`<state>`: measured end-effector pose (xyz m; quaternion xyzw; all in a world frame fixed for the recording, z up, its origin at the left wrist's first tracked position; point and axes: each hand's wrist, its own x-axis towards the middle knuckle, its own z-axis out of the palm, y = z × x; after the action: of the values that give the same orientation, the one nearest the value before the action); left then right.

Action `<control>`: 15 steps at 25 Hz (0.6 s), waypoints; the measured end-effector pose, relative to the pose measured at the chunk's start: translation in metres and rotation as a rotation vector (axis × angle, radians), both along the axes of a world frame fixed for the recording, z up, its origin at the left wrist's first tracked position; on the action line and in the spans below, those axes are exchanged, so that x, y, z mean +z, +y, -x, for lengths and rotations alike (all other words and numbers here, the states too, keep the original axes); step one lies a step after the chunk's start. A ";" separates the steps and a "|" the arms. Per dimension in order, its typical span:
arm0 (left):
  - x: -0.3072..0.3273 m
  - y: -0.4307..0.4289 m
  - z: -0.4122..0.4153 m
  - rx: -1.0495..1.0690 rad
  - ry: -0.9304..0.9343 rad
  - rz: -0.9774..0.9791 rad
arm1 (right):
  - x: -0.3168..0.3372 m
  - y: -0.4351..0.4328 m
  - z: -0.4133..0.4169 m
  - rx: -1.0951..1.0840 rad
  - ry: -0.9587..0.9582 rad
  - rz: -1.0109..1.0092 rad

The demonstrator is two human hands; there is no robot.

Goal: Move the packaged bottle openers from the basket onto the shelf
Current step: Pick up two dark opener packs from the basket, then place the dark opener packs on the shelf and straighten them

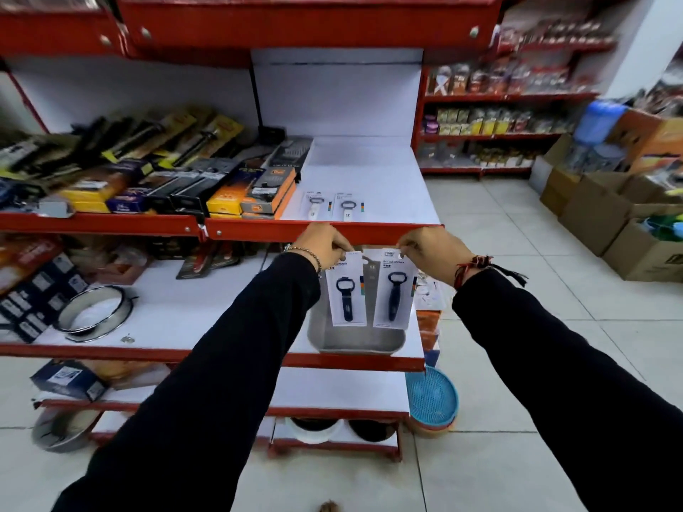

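Observation:
My left hand (325, 243) pinches the top of one packaged bottle opener (346, 295), a white card with a dark blue opener. Beside it hangs a second packaged bottle opener (394, 294) of the same kind, its top gripped by my right hand (430, 253). Both cards dangle just below the red front edge of the upper shelf (369, 168). Two white-handled packaged openers (314, 205) (347, 206) lie flat on that shelf near its front. Behind the hanging cards a metal tray (356, 339) rests on the lower shelf. No basket is clearly in view.
Boxed kitchen tools (155, 179) fill the upper shelf's left part. A round sieve (94, 314) lies on the lower shelf (207, 301). A blue plastic basket (431, 399) leans by the rack's right end. Cardboard boxes (606, 212) stand on the tiled floor at right.

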<state>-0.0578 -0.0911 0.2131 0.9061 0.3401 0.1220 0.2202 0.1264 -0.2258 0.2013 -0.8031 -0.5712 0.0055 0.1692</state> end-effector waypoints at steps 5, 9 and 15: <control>0.065 0.001 -0.013 -0.026 -0.005 -0.086 | 0.072 -0.003 -0.021 0.004 -0.094 -0.031; 0.119 0.017 -0.037 -0.058 -0.067 -0.093 | 0.124 0.011 -0.043 -0.006 -0.091 -0.103; 0.176 0.064 -0.097 -0.090 -0.058 -0.128 | 0.168 0.068 -0.100 -0.030 -0.127 -0.162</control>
<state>0.0394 -0.0273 0.3891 0.9288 0.2840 0.1595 0.1767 0.2269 -0.1582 0.3696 -0.7940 -0.5674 -0.0942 0.1969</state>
